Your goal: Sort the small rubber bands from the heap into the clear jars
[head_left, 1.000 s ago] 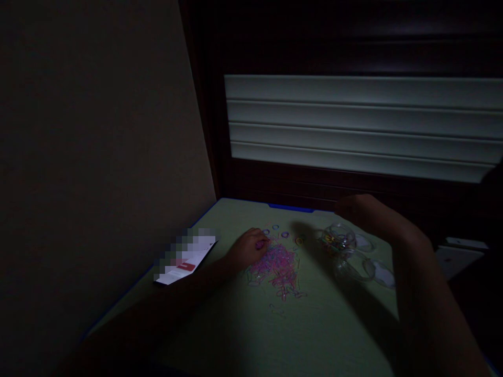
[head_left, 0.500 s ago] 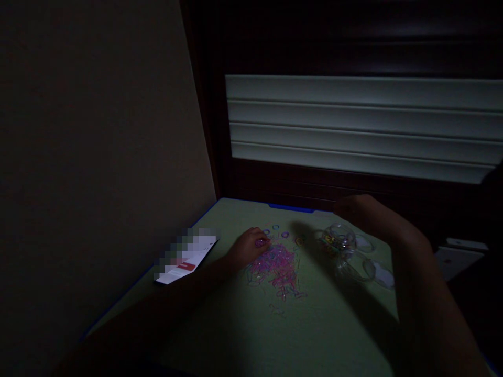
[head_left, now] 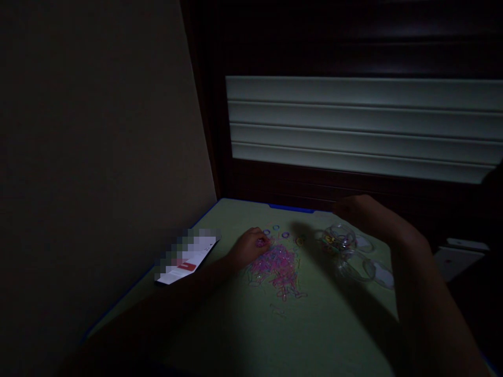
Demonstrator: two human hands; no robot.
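A loose heap of thin pink and purple rubber bands (head_left: 277,267) lies on the light green table. At its upper left edge, my left hand (head_left: 248,247) rests with fingers curled round a small pink-purple bunch of rubber bands (head_left: 261,242). My right hand (head_left: 356,206) is raised above the table's far right part, bent at the wrist. Its fingers are in deep shadow, so I cannot tell what they hold. Below it stands a clear round jar (head_left: 338,236) with yellow and dark pieces in it. Another clear jar (head_left: 356,268) lies nearer, apparently without contents.
Several small coloured rings (head_left: 285,235) lie behind the heap. A lit phone or tablet (head_left: 188,262) rests at the left edge. Clear lids (head_left: 382,275) lie by the jars. A wall borders the left, a dark slatted panel (head_left: 353,125) the back. White boxes (head_left: 458,256) stand right.
Almost nothing differs. Both hands stay in place, and the pink-purple bunch in my left hand sits slightly differently among the fingers.
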